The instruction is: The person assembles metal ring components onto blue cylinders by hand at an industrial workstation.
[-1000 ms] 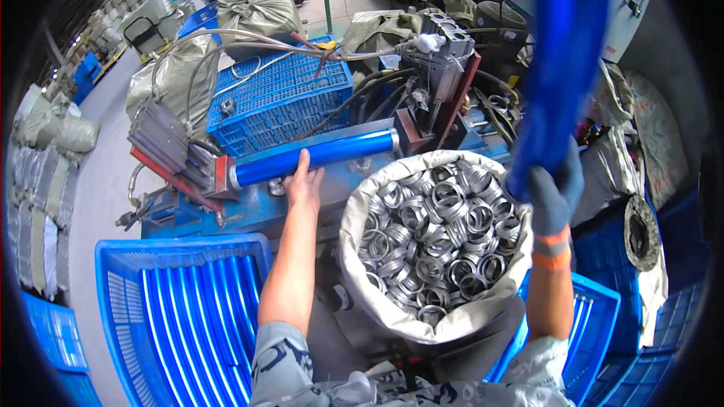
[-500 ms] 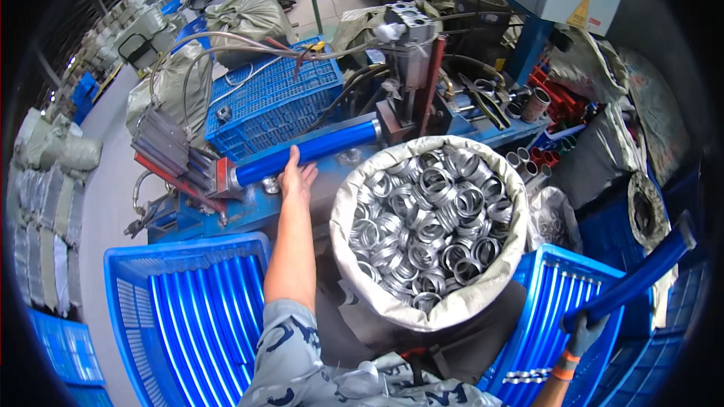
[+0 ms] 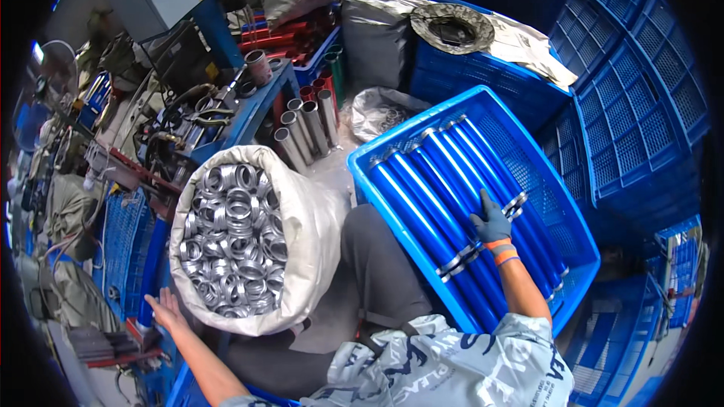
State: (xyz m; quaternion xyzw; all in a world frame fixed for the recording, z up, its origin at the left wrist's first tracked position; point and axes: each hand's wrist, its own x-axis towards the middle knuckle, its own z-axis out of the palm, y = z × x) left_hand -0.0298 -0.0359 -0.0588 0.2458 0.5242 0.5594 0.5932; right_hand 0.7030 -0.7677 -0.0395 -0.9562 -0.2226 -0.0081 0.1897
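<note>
Two hands at work, seen from above. Right hand (image 3: 492, 220), in a grey glove with orange cuff, at about 3 o'clock, laid palm-down on the row of blue tubes (image 3: 445, 203) in the blue crate (image 3: 573, 234); fingers curled loosely over one tube, though whether closed round it or merely resting cannot be told from this angle. Tubes side by side, running from 11 o'clock to 5 o'clock, with metal bands near the lower ends. Left hand (image 3: 166, 309), bare, at about 8 o'clock, fingers spread and flat, holding nothing, just beside the lower rim of the white sack (image 3: 313, 234) filled with metal rings (image 3: 234, 234). Grey metal pipes (image 3: 305, 124) at 12 o'clock of the sack, between it and the crate.
</note>
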